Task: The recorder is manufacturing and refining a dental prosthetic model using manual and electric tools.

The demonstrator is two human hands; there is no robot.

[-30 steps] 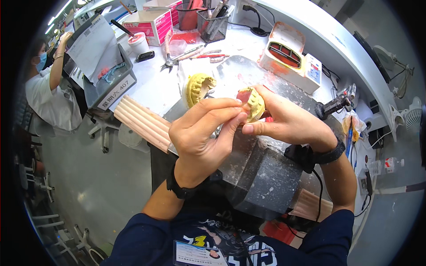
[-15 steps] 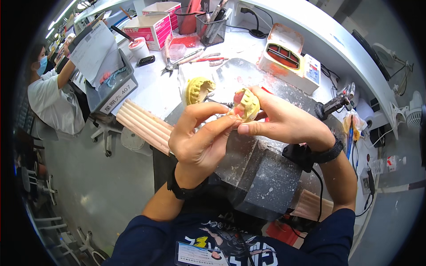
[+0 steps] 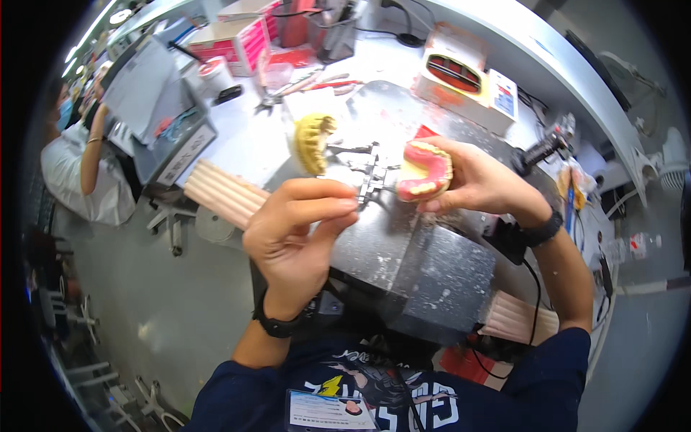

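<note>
My right hand (image 3: 484,178) is closed around a yellow dental cast with a pink wax denture base and a row of teeth (image 3: 430,189). The toothed face is turned toward the left. Between my hands lies a metal articulator (image 3: 372,173), its bars reaching toward both casts; whether the held cast is joined to it I cannot tell. A second yellow tooth cast (image 3: 312,144) sits at the articulator's left end. My left hand (image 3: 295,234) is apart from the held cast, thumb and fingertips pinched together near the articulator. Whatever that pinch holds is too small to make out.
A grey metal bench block (image 3: 446,288) juts toward me. Ribbed pinkish strips (image 3: 223,194) lie at left. Behind are pliers (image 3: 268,99), a pen holder (image 3: 335,36) and a white box with a red-stained opening (image 3: 453,75). A handheld black tool (image 3: 543,147) stands right. Another person (image 3: 86,165) sits far left.
My left hand has drawn away from the cast, left and down. The held cast has turned, so its pink base and tooth row face up and left. The articulator between the hands now shows.
</note>
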